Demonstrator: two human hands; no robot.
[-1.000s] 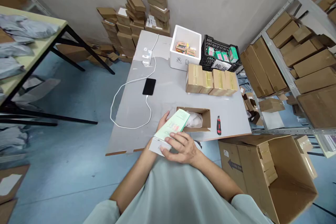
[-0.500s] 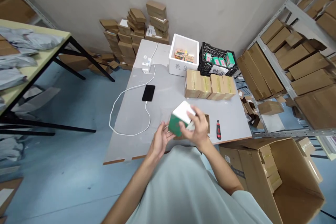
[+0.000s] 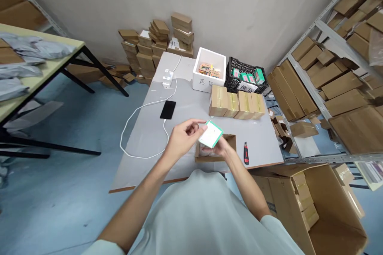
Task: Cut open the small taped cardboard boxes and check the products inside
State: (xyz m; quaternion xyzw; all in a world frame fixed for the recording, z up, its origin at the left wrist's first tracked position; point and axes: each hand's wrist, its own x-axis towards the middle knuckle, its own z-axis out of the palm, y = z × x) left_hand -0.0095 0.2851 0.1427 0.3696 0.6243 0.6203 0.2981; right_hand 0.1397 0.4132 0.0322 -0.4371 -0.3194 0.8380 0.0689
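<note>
head view: the bench [image 3: 191, 105] is the largest item and carries most of the parts listed below. a large carton [image 3: 279, 191] stands beyond its near right corner, open, with smaller taped boxes inside. at the far side of the bench, a white foam box [image 3: 206, 84] sits beside a black crate [image 3: 231, 83]. in front of these, four taped cartons [image 3: 232, 105] form a row. near the front edge lies an open carton [image 3: 209, 158].

the hands work above the open carton. the left hand [image 3: 184, 137] is narrow, thumb and finger pinching the left corner of a green-and-white box [image 3: 211, 133]. the right hand [image 3: 220, 146] supports the same box from below and the right; most of its fingertips are hidden. the box is raised clear of the bench, white face up and tilted.

recommended handling: let the right hand bear the weight and the left guide the corner. apply light pressure, as thin card would likely dent. place the thumb near an edge so the printed face can be read. turn the box slowly, over the bench.

a phone [image 3: 168, 109] lies at left, on a cable. a utility knife [image 3: 245, 154] lies right of the open carton; blade position cannot be told.
</note>
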